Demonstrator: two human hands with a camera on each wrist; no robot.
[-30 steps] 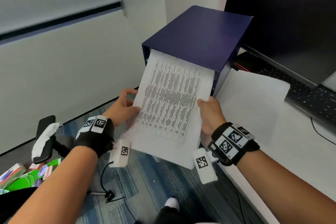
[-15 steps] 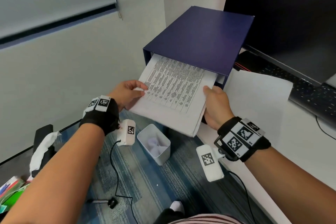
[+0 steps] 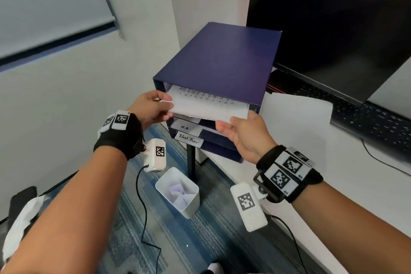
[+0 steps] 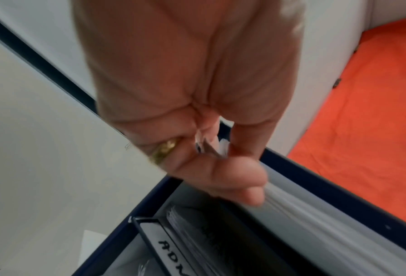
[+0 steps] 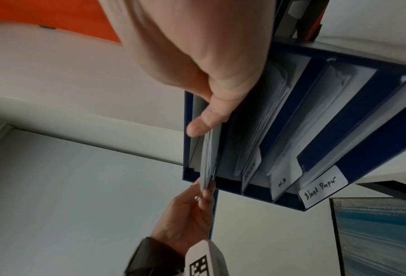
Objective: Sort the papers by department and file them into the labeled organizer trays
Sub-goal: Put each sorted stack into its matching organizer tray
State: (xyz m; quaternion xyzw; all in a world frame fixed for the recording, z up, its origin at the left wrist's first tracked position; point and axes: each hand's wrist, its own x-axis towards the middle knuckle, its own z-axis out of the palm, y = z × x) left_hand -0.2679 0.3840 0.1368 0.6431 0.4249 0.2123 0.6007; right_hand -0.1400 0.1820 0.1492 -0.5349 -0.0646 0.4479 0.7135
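A dark blue organizer (image 3: 220,60) with stacked trays stands at the desk's left end. A printed stack of papers (image 3: 206,104) is mostly inside its top tray, only the near edge sticking out. My left hand (image 3: 155,107) pinches the stack's left corner, thumb on top. My right hand (image 3: 240,131) grips the right corner from below. In the right wrist view the papers (image 5: 209,158) sit in the top slot, above trays labeled ADMIN (image 5: 251,169), H.R (image 5: 282,184) and Blank Paper (image 5: 320,188). The left wrist view shows my fingers (image 4: 220,177) on the paper edge (image 4: 315,220).
A loose white sheet (image 3: 295,113) lies on the white desk (image 3: 355,196) right of the organizer. Behind it are a black keyboard (image 3: 373,124) and a dark monitor (image 3: 333,29). A white bin (image 3: 178,191) stands on the carpet below, with cables beside it.
Both hands have pushed the paper stack forward into the top tray; a second ago most of the sheet was outside, now only its near edge shows.
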